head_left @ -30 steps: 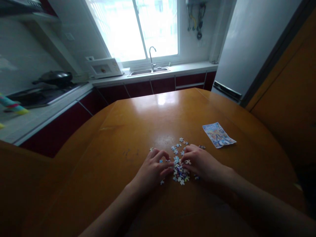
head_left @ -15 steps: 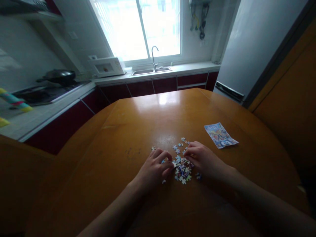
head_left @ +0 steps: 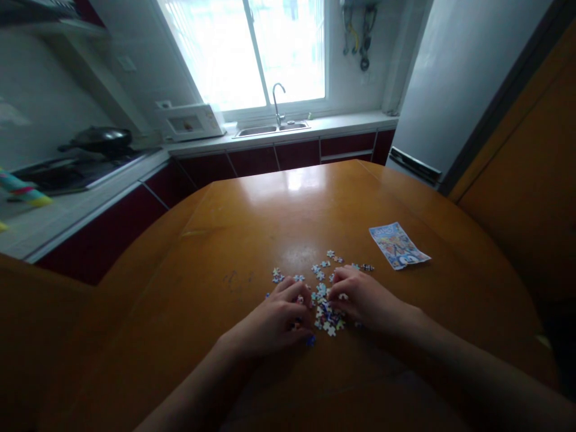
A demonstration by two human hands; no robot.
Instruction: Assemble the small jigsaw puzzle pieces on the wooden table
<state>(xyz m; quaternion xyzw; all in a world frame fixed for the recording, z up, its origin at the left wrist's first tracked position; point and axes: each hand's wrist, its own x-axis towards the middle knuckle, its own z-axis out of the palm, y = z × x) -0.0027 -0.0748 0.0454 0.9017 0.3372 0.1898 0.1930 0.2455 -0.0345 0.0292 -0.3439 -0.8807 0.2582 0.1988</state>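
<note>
A small heap of loose jigsaw pieces (head_left: 324, 300) lies on the round orange wooden table (head_left: 252, 240). My left hand (head_left: 274, 321) rests on the left side of the heap, fingers curled down onto pieces. On the right side, my right hand (head_left: 362, 297) has its fingers bent and the fingertips pressed into the pile. What each hand's fingers hold is hidden. More pieces (head_left: 278, 276) lie scattered just beyond my left hand.
A colourful printed leaflet (head_left: 398, 245) lies to the right of the pieces. Beyond the table runs a kitchen counter with a sink and tap (head_left: 276, 117), a microwave (head_left: 191, 123) and a wok (head_left: 99, 139). A grey fridge (head_left: 450, 90) stands at the right.
My left hand has drawn back toward me and lower, uncovering pieces that were under it. My right hand stays on the heap, shifted a little nearer.
</note>
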